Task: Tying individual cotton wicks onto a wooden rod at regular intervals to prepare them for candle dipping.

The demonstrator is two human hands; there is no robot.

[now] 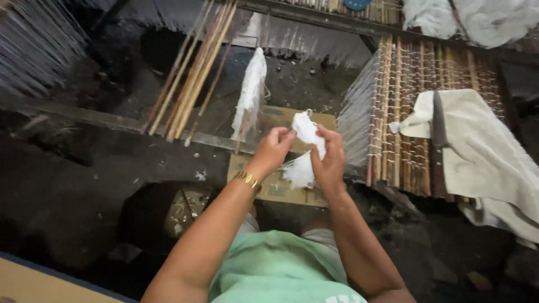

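Both hands clamp white fibre bundle (303,148): left hand (274,150) at 9, right hand (330,160) at 3. Looks soft, light, limp; grip mid-bundle.

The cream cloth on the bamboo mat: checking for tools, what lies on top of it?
A long dark knife lies on the cream cloth; the bamboo mat beneath is partly covered.

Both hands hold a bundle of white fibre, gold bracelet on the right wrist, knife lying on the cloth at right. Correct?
Not quite. The bracelet is on the left wrist, not the right, as the head view shows. The rest holds: left hand and right hand both grip the white fibre bundle, and the knife lies on the cloth.
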